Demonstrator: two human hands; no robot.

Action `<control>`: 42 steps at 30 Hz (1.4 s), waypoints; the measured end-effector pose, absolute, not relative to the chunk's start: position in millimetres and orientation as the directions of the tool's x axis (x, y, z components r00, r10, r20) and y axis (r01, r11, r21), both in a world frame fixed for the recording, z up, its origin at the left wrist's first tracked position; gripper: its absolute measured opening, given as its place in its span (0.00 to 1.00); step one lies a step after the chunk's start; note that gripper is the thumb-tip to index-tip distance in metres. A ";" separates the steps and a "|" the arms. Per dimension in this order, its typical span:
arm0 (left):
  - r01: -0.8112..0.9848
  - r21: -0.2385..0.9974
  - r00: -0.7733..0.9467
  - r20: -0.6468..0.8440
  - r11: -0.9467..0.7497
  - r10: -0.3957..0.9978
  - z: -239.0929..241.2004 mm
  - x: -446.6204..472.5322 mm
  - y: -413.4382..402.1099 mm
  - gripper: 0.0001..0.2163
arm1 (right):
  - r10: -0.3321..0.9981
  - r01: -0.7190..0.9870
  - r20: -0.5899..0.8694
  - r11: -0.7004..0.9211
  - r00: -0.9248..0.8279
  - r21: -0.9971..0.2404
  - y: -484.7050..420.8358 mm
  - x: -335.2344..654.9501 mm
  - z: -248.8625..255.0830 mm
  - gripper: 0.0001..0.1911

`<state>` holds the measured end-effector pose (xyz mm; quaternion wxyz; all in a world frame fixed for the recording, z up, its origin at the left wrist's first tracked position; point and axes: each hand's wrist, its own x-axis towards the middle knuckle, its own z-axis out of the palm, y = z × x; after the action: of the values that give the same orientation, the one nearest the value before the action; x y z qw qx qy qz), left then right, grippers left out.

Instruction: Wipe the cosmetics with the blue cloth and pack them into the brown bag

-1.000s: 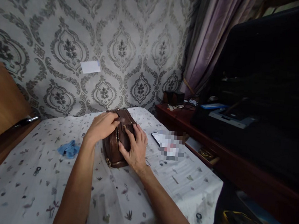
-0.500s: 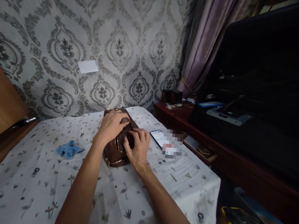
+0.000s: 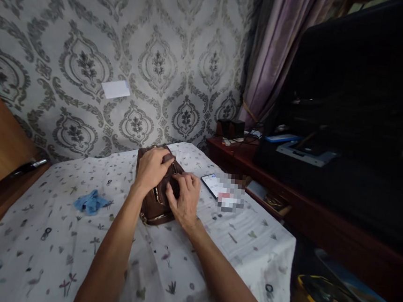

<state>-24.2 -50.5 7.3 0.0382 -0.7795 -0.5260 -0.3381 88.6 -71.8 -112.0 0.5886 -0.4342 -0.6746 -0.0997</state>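
Observation:
A brown leather bag [image 3: 159, 217] with gold-coloured zips lies on the patterned white cloth. My left hand [image 3: 153, 168] rests over its far left part, fingers curled on the leather and thumb reaching to the right. My right hand [image 3: 186, 197] is at the bag's right side, with bent fingers and thumb gripping the leather near a short zip [image 3: 174, 168]. That zip runs between the two hands. Another pocket zip [image 3: 157, 195] shows nearer to me. What lies under the left fingers is hidden.
Left of the bag lies a crumpled blue cloth [image 3: 91, 202]. A phone [image 3: 210, 184], partly pixelated, lies to the right. Beyond the bed's right edge is a dark red desk [image 3: 219, 149] with an open drawer [image 3: 269, 199]. A patterned wall [image 3: 150, 95] stands behind.
My left hand has shifted slightly to the right over the bag, and more of the short zip shows between the hands. The right hand stays at nearly the same spot.

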 end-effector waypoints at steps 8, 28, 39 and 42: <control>0.783 0.369 0.271 0.522 -0.501 0.808 8.0 -25.3 -50.4 0.10 | 0.480 0.690 0.875 0.612 0.064 -0.386 -70.4 89.6 -113.3 0.08; 0.830 0.328 0.269 0.474 -0.452 0.838 16.3 -34.2 -56.3 0.08 | 0.462 0.746 0.884 0.615 -0.079 -0.255 -86.8 98.6 -132.3 0.19; 0.964 0.166 0.139 0.358 -0.210 0.923 29.6 -66.2 -71.1 0.09 | 0.467 0.699 0.878 0.663 -0.105 -0.268 -92.9 99.4 -148.9 0.25; 0.965 0.176 0.116 0.384 -0.196 0.916 26.5 -64.4 -75.8 0.09 | 0.455 0.686 0.883 0.679 -0.111 -0.263 -92.6 100.0 -149.7 0.26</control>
<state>-64.4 -75.8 26.5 0.0582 -0.7447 -0.6314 -0.2083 100.0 -92.6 -149.7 0.5430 -0.3866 -0.7378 -0.1060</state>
